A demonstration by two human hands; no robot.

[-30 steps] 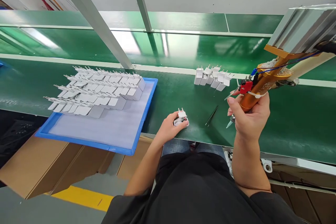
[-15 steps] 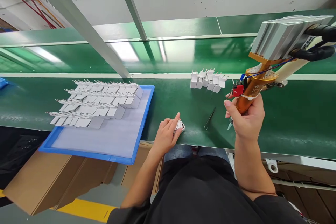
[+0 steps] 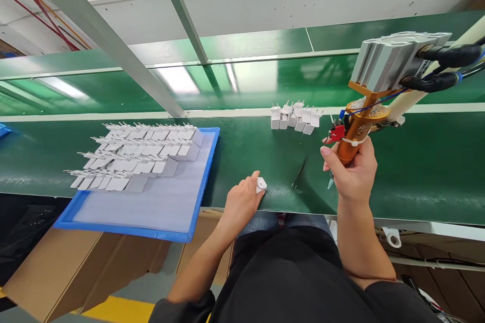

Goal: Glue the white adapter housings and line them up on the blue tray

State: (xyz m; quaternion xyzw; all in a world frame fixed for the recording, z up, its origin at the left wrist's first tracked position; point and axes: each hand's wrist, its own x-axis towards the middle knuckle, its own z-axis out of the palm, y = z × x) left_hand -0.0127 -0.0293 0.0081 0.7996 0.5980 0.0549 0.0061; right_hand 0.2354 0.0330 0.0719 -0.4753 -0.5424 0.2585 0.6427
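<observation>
My left hand (image 3: 241, 201) is closed around a small white plug charger (image 3: 261, 184) on the green bench near its front edge. The charger's smooth white face shows; fingers hide part of it. My right hand (image 3: 354, 166) grips a gold-orange cylindrical hand tool (image 3: 353, 139) above the bench. This tool has a red switch (image 3: 337, 133), a silver ribbed block (image 3: 394, 63) on top and a tapered pale tip (image 3: 331, 181) pointing down. Between my hands lie thin dark tweezers (image 3: 299, 171).
Left of my hands, a blue-rimmed tray (image 3: 206, 176) holds rows of white plug chargers (image 3: 147, 151). A small group of white chargers (image 3: 295, 118) stands farther back. Black hoses (image 3: 435, 81) run from the tool to the right. A slanted metal post (image 3: 125, 50) rises behind the tray.
The charger in my left hand has turned: its open side with inner parts showed before, now a closed white face. My left fingers have curled round it. The tool stays in my right hand.
</observation>
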